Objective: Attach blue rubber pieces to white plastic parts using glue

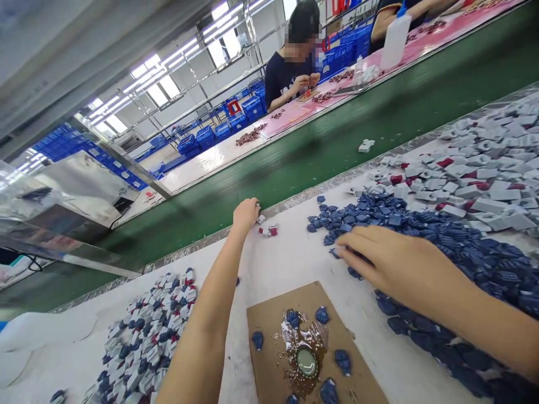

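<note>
Stretched to the far edge of the near table, my left hand (246, 214) has its fingers curled round a small grey piece, mostly hidden. Just beside it lie a few grey-and-red pieces (268, 230). My right hand (381, 255) is at the left edge of a heap of dark blue fist-shaped pieces (374, 216), its fingertips closed at one blue piece (335, 252). Between my arms is a brown cardboard sheet (269, 370) with several blue pieces spaced around a round bottle cap (306, 362) and a wet, shiny smear.
A pile of joined grey, blue and red pieces (143, 342) lies left. Many grey blocks (497, 168) cover the right. Beyond runs a green conveyor belt (295, 168) with a loose grey piece (366, 146). Across it, a person (290, 73) works at a pink-topped table near a white bottle (396, 42).
</note>
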Action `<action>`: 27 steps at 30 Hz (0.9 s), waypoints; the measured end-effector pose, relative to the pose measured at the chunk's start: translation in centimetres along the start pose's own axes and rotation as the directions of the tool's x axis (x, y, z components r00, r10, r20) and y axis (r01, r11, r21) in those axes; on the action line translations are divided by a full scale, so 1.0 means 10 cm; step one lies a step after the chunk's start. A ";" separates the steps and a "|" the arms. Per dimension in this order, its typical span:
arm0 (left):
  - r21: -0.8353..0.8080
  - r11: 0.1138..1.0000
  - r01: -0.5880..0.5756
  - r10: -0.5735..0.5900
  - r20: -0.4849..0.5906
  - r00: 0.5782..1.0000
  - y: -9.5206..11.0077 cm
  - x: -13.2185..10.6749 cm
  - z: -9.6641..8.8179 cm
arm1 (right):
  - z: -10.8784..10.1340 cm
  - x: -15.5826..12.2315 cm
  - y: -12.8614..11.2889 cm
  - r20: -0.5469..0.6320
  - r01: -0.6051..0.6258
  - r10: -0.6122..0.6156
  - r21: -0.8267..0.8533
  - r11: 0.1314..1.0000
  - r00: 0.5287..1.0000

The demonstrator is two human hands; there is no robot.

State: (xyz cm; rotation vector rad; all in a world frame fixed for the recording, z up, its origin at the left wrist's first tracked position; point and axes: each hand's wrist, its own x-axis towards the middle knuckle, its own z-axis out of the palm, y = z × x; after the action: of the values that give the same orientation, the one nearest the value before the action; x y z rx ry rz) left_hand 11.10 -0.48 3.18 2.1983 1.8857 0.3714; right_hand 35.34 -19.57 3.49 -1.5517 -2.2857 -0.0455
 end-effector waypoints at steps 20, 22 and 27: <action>-0.914 0.263 0.308 -0.187 0.265 0.946 -0.36 -2.81 -0.35 | 0.12 0.08 -0.66 0.363 0.068 -0.090 0.072 0.995 0.928; -0.934 0.109 0.341 -0.215 0.313 0.925 -0.33 -2.86 -0.26 | 0.12 -0.27 -0.81 0.368 0.088 -0.191 0.279 0.956 0.910; -0.912 -0.076 0.403 -0.207 0.410 0.888 -0.21 -2.96 -0.19 | 0.28 -0.77 -0.97 0.183 0.187 -0.293 0.441 0.878 0.939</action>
State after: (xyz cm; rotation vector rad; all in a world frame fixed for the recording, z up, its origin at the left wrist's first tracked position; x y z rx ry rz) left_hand 4.26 -29.42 2.87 0.6598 1.1417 1.0267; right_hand 28.30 -29.60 0.18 -1.0935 -2.4540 0.5670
